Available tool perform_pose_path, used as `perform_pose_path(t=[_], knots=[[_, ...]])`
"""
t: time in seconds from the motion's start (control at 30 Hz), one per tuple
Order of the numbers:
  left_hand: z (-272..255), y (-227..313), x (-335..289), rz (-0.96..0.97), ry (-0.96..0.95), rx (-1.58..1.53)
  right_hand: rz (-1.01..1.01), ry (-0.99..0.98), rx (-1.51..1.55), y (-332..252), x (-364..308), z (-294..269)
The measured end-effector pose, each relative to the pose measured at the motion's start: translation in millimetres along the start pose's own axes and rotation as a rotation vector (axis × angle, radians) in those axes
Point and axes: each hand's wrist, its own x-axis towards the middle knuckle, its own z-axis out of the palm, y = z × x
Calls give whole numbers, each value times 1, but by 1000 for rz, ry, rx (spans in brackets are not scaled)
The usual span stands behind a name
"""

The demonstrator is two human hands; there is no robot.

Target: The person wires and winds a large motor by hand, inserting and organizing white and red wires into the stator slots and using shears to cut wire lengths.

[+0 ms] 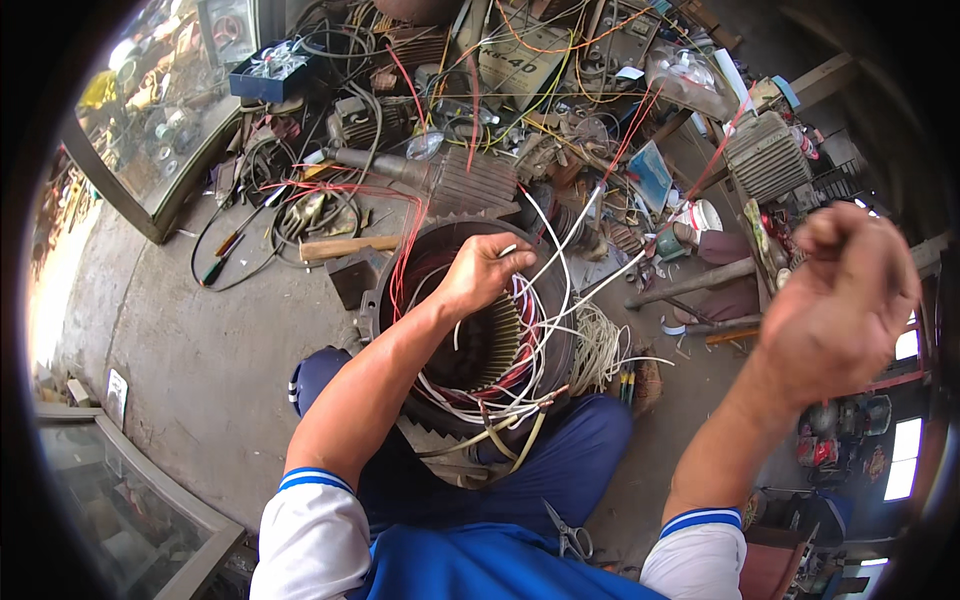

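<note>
An electric motor stator (508,345) stands between my bent knees, its slotted bore facing up. White sleeved leads (566,250) and red wires (404,262) loop around and out of its rim. Over the opening, my left hand (485,272) is closed, pinching a white sleeve (508,250) whose short end shows above the fingers. My right hand (840,305) is raised far to the right, away from the stator, with its fingers curled together; what they hold, if anything, cannot be made out. Scissors (570,533) lie by my lap.
A hank of cream cord (600,345) lies right of the stator. Behind it are a finned motor housing (465,185), a wooden handle (345,247), coiled black cable (318,215) and a blue box (268,75). Glass-topped cases (190,500) edge the left; another finned motor (765,155) sits right.
</note>
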Motion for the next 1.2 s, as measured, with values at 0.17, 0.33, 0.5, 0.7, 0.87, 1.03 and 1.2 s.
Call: perform_pose_path(t=[0.17,0.33,0.5,0.7,0.87,1.03,1.2], knots=[[-10,8,-5,-131,259,-226,408,-369,-179,8,-89,29],[-7,14,-6,-215,339,-572,812,-1147,-623,71,-240,49],[-23,4,-6,-125,329,-355,1191,-1189,-326,66,-253,54],[-20,40,-8,117,240,-250,1629,-1047,158,37,-248,-42],[4,65,-24,176,-102,-285,1352,-276,502,-14,-220,-68],[11,81,-40,147,-340,-164,895,-153,340,-20,-166,-29],[18,77,-44,185,-355,-136,586,-215,200,-16,-156,-16]])
